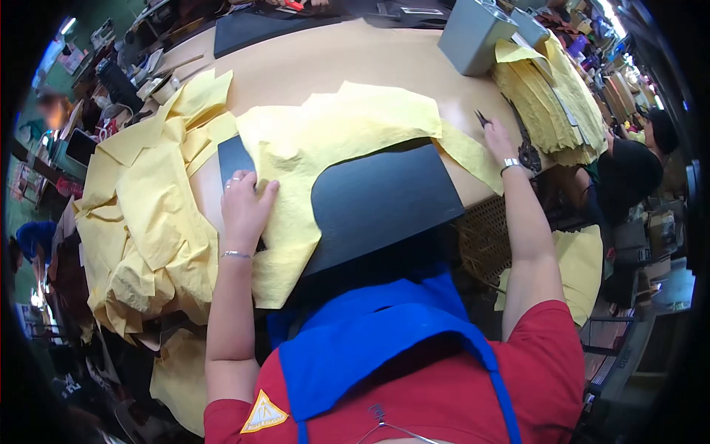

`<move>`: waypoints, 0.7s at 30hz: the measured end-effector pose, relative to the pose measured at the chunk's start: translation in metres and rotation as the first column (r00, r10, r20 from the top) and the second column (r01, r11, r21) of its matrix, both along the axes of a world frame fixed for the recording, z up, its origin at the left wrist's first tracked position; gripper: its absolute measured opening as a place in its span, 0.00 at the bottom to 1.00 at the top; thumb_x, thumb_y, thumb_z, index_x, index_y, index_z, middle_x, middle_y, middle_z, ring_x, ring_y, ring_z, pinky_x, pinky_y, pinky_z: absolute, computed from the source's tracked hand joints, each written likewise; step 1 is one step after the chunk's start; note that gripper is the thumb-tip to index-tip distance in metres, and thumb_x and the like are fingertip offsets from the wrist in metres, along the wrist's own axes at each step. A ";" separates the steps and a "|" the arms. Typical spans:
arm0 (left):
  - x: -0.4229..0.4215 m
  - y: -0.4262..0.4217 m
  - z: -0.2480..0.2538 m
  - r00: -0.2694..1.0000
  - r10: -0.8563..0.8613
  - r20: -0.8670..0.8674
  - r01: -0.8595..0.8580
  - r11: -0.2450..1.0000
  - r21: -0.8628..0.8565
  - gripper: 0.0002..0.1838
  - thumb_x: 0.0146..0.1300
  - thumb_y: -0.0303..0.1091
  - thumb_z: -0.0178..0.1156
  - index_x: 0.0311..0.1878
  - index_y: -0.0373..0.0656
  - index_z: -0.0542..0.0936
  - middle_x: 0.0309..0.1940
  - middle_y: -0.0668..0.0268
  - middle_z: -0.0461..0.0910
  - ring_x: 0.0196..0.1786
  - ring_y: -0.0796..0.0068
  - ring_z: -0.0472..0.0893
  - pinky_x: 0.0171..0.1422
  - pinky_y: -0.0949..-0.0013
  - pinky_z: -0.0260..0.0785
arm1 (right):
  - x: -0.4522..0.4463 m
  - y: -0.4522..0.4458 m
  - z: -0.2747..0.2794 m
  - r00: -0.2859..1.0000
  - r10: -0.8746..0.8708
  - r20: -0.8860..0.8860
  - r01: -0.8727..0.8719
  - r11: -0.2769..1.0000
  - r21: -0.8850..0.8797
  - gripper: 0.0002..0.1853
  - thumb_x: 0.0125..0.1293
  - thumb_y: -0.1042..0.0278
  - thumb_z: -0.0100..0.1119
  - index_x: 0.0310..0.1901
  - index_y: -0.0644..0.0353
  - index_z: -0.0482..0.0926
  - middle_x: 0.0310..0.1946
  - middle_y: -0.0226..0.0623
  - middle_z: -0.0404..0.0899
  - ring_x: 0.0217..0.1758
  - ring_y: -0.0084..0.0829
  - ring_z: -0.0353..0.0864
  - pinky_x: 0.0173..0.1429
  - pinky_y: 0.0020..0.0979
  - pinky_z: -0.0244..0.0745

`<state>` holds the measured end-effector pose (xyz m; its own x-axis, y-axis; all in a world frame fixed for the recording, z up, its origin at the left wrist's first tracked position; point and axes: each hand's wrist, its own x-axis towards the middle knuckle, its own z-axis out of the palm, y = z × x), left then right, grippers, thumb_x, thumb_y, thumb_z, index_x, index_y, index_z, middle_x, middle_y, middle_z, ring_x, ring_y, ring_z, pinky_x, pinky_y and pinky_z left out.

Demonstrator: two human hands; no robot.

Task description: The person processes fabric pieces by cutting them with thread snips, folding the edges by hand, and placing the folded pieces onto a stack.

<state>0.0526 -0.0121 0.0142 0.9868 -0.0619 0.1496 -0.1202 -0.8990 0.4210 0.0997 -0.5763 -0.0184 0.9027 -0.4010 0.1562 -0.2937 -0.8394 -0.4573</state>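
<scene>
A yellow leather-like piece (pixel 288 140) with a curved cut-out edge lies across a dark board (pixel 384 196) in front of me. My left hand (pixel 248 207) rests at its left side, over a dark strip (pixel 235 159) of board, with the thumb apart from the fingers. Off to the right, my right hand (pixel 500 142) is closed around a small dark pointed tool that looks like thread snips (pixel 482 118). A narrow yellow tongue (pixel 470 155) of material reaches from the piece toward this hand. The lower part of the snips is hidden in my fingers.
Crumpled yellow sheets (pixel 155 200) are heaped on the left of the table (pixel 325 55). A grey metal block (pixel 477 37) stands at the back right beside a stack of yellow pieces (pixel 547 103). A wicker basket (pixel 484 240) is below the right edge. A person (pixel 629 166) is at the far right.
</scene>
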 end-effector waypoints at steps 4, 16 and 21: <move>-0.020 0.010 0.007 0.996 0.055 -0.070 -0.085 0.799 -0.596 0.16 0.70 0.40 0.62 0.50 0.35 0.79 0.44 0.53 0.83 0.45 0.66 0.82 0.50 0.63 0.73 | -0.014 0.077 0.018 0.995 0.094 0.044 -0.100 0.980 0.170 0.29 0.67 0.39 0.59 0.53 0.60 0.81 0.46 0.48 0.85 0.49 0.44 0.84 0.54 0.40 0.76; -0.043 0.072 -0.019 0.981 0.076 -0.178 -0.182 0.677 -0.713 0.15 0.72 0.30 0.59 0.57 0.32 0.75 0.44 0.62 0.84 0.44 0.79 0.80 0.50 0.73 0.73 | -0.024 0.102 -0.001 0.973 0.222 0.056 -0.214 0.968 -0.128 0.23 0.65 0.46 0.64 0.41 0.61 0.78 0.38 0.47 0.80 0.44 0.49 0.80 0.47 0.46 0.74; -0.038 0.089 -0.034 0.977 0.058 -0.206 -0.205 0.523 -0.827 0.21 0.71 0.30 0.60 0.64 0.37 0.70 0.43 0.66 0.81 0.36 0.87 0.76 0.38 0.80 0.70 | -0.022 0.099 -0.001 0.980 0.115 0.159 -0.129 0.989 0.078 0.22 0.70 0.46 0.60 0.42 0.62 0.76 0.34 0.40 0.80 0.41 0.41 0.81 0.45 0.42 0.75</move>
